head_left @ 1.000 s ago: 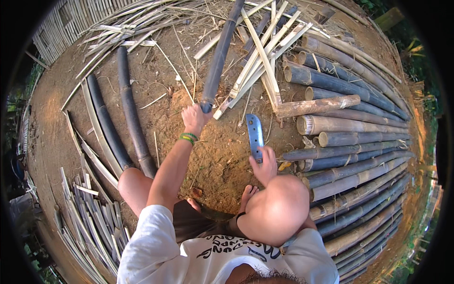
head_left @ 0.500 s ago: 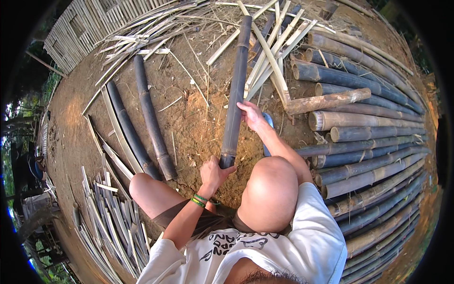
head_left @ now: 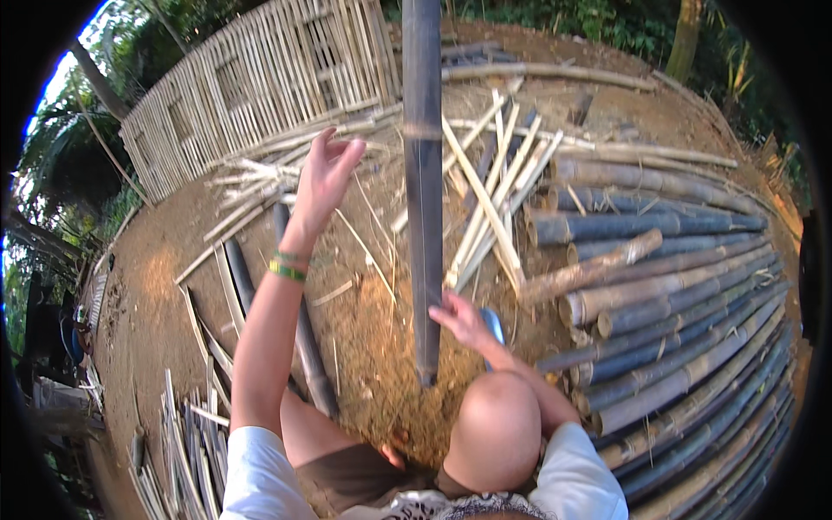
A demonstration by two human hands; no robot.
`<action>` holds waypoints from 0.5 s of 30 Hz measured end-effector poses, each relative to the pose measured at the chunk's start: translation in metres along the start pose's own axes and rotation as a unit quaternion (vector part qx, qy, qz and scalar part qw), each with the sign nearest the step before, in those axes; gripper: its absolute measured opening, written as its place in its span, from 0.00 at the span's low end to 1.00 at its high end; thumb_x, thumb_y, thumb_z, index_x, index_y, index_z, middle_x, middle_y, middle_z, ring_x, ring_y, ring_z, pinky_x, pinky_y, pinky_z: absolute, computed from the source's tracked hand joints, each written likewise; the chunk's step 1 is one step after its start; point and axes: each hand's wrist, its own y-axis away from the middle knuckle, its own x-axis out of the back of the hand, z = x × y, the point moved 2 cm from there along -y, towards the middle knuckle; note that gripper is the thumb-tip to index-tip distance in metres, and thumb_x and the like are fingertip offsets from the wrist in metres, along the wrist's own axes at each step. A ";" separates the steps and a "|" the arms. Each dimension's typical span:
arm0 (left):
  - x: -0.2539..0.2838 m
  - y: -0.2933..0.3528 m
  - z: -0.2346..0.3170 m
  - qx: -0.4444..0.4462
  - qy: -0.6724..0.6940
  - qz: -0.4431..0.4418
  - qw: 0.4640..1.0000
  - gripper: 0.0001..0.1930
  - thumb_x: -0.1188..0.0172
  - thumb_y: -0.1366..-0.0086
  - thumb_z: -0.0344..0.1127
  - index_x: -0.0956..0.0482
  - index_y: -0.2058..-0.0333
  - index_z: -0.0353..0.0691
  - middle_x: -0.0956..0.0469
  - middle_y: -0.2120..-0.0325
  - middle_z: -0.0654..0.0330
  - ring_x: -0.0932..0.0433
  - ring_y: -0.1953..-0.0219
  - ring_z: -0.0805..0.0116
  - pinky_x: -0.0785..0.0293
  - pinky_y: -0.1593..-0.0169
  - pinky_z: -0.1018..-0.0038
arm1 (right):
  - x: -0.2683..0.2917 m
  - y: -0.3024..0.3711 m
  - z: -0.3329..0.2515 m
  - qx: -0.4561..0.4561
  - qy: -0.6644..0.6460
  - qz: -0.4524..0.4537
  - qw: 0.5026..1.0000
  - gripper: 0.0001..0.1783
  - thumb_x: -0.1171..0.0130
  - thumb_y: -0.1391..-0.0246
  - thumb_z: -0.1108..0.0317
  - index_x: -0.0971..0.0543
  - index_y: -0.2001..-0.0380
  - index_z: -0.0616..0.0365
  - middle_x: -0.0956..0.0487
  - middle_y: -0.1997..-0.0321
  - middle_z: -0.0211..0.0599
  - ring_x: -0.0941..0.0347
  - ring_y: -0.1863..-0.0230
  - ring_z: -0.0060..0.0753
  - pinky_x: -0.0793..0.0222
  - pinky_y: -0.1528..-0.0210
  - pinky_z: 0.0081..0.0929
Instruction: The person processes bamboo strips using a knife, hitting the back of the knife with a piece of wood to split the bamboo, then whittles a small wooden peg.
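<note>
A dark bamboo pole (head_left: 422, 191) rises from the dirt in front of me, with its top beyond the upper edge of the view. Low on its right side is my right hand (head_left: 464, 321), a digit laid over the pole's edge and the other fingers partly hidden. My left hand (head_left: 328, 178) is raised to the left of the pole, apart from it. Its fingers are spread and slightly curled, with nothing in them. A green and yellow band circles that wrist. Beside my right hand lies a blue object (head_left: 492, 326), partly hidden by my arm.
Many bamboo poles (head_left: 641, 303) lie stacked to the right. Split strips (head_left: 498, 195) are strewn ahead, and more slats (head_left: 184, 442) lie at lower left. Two dark pieces, one a pole (head_left: 316, 364), rest left of my knees. A slatted bamboo wall (head_left: 260, 82) stands behind.
The pole has tipped up from a slant toward upright. My left hand has let go of its near end and moved up and left. My right hand stays low on the pole.
</note>
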 end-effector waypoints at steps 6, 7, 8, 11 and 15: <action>-0.004 -0.113 0.138 -0.032 0.250 -0.057 0.966 0.47 0.61 0.27 0.68 0.46 0.32 0.24 0.33 0.37 0.36 0.35 0.31 0.50 0.34 0.32 0.59 | 0.010 0.009 0.035 0.066 -0.011 -0.071 0.995 0.22 0.38 0.36 0.66 0.25 0.41 0.58 0.19 0.49 0.33 0.23 0.47 0.29 0.27 0.42 0.32; -0.005 -0.115 0.145 -0.030 0.260 -0.055 0.964 0.44 0.57 0.27 0.66 0.40 0.35 0.24 0.29 0.39 0.39 0.31 0.34 0.51 0.31 0.35 0.60 | 0.005 0.017 0.028 0.048 0.000 -0.072 0.996 0.21 0.38 0.35 0.66 0.25 0.41 0.59 0.18 0.49 0.34 0.23 0.47 0.29 0.27 0.41 0.32; -0.006 -0.118 0.156 -0.031 0.271 -0.055 0.960 0.41 0.52 0.28 0.63 0.34 0.37 0.23 0.26 0.41 0.42 0.28 0.37 0.51 0.28 0.38 0.61 | 0.004 0.019 0.022 0.031 0.011 -0.072 0.997 0.21 0.39 0.35 0.66 0.25 0.41 0.59 0.18 0.49 0.35 0.23 0.47 0.30 0.28 0.40 0.33; -0.018 -0.111 0.190 -0.042 0.344 -0.111 0.931 0.38 0.52 0.30 0.69 0.27 0.44 0.36 0.18 0.62 0.62 0.20 0.63 0.74 0.21 0.58 0.72 | 0.006 0.021 0.019 0.034 0.039 -0.084 0.995 0.23 0.37 0.36 0.64 0.25 0.40 0.60 0.18 0.48 0.38 0.24 0.45 0.30 0.29 0.39 0.33; -0.005 -0.088 0.198 -0.049 0.332 -0.022 0.942 0.23 0.44 0.28 0.57 0.19 0.56 0.39 0.19 0.70 0.63 0.20 0.70 0.72 0.19 0.65 0.71 | 0.003 0.015 0.035 0.052 0.107 -0.096 0.988 0.20 0.36 0.37 0.58 0.21 0.49 0.60 0.17 0.51 0.40 0.23 0.48 0.31 0.29 0.43 0.34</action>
